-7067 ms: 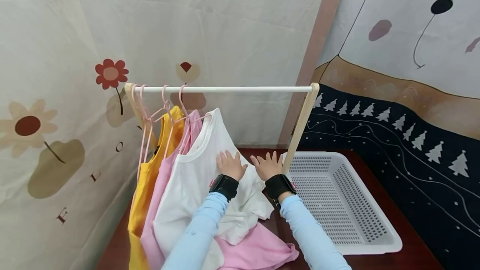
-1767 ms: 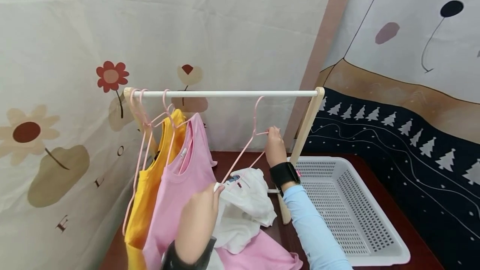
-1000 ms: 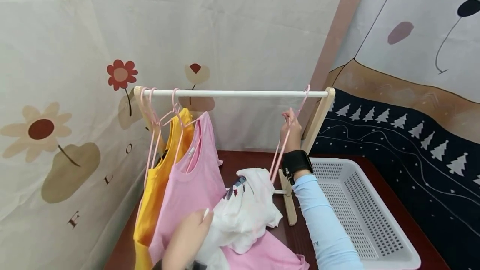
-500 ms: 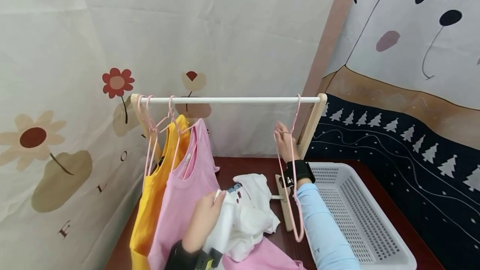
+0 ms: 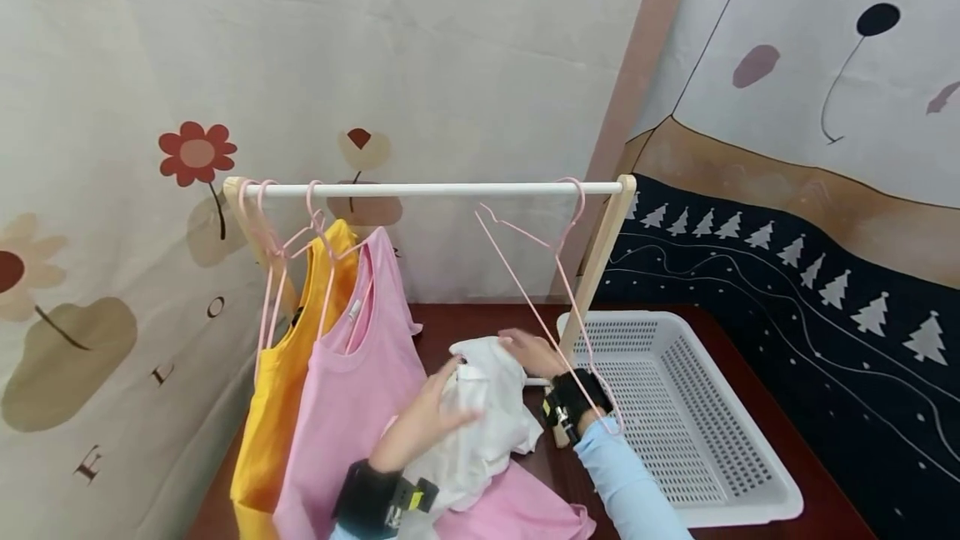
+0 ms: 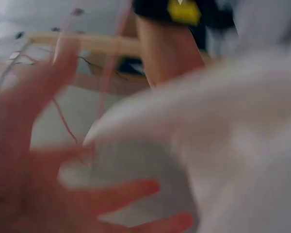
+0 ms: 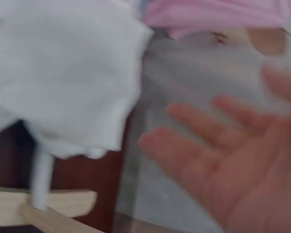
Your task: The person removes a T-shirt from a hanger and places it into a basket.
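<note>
A white shirt [image 5: 483,407] lies bunched up on the table, with a dark print partly hidden in its folds. My left hand [image 5: 423,423], fingers apart and thumb out, is at the shirt's left side; in the left wrist view the hand [image 6: 29,160] has spread fingers close to the white cloth [image 6: 247,145]. On the shirt's far right side is my right hand [image 5: 531,352]. In the right wrist view its fingers [image 7: 184,150] are extended and hold nothing. A bare pink hanger [image 5: 558,252] hangs askew near the rail's right end, crossing in front of my right wrist.
From the left part of the white rail [image 5: 450,189] hang a yellow top [image 5: 277,407], a pink top [image 5: 352,407] and bare pink hangers. More pink cloth [image 5: 517,511] lies in front of the shirt. A grey perforated basket [image 5: 776,482] stands at the right, beside the rack's wooden leg [image 5: 600,265].
The white shirt has come off its hanger, which was slid along the rail to the right end. My right hand dropped from the hanger toward the shirt; my left hand released the cloth.
</note>
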Motion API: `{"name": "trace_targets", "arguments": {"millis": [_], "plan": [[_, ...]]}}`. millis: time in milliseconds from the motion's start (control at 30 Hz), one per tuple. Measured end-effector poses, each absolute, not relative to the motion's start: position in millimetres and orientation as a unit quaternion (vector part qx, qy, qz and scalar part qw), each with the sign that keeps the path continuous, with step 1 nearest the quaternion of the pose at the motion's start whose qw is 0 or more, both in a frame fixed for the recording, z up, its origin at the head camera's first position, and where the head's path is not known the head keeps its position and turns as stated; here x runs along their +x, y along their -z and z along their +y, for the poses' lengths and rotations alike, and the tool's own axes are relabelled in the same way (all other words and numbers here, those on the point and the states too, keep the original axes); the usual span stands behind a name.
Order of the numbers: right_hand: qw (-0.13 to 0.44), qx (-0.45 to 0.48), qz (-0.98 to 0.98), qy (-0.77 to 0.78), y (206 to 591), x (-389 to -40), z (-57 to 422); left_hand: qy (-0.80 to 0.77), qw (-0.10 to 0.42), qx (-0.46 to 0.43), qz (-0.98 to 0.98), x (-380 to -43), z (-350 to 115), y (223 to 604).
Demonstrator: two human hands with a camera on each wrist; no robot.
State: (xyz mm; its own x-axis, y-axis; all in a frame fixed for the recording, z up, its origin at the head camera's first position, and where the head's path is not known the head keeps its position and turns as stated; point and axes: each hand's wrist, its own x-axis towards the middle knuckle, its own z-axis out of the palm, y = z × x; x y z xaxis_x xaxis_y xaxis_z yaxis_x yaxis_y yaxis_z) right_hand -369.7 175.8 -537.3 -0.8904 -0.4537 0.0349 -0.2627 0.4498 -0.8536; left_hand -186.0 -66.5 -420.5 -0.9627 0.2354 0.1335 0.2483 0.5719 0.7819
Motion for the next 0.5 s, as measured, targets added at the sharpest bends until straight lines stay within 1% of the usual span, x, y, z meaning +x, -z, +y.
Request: {"name": "trace_targets", "arguments": {"millis": [67,100,133,167,233,333,433,500], "plan": [[0.121,-0.210,0.899,0.366,481,-315,141,0.335,0.011,-0.158,-0.929,-183,-70,438],[0.124,-0.239,0.900,0.342,471,-301,132,0.284,0.013,-0.156,-0.946,-183,-70,447],[0.137,-0.266,0.899,0.320,473,-296,128,0.242,0.014,-0.149,-0.959,-183,-70,456],[0.146,-0.269,0.907,0.289,476,-293,123,0.212,0.007,-0.133,-0.968,-183,-68,465],[0.147,-0.290,0.923,0.209,488,-290,115,0.176,0.001,-0.116,-0.978,-187,-63,483],[0.161,-0.271,0.943,0.106,507,-283,107,0.180,-0.022,-0.108,-0.977,-193,-55,502],[0.152,-0.249,0.952,0.094,524,-277,102,0.180,-0.031,-0.122,-0.975,-195,-51,516],[0.139,-0.245,0.954,0.102,532,-274,100,0.194,-0.022,-0.133,-0.972,-194,-49,524]]}}
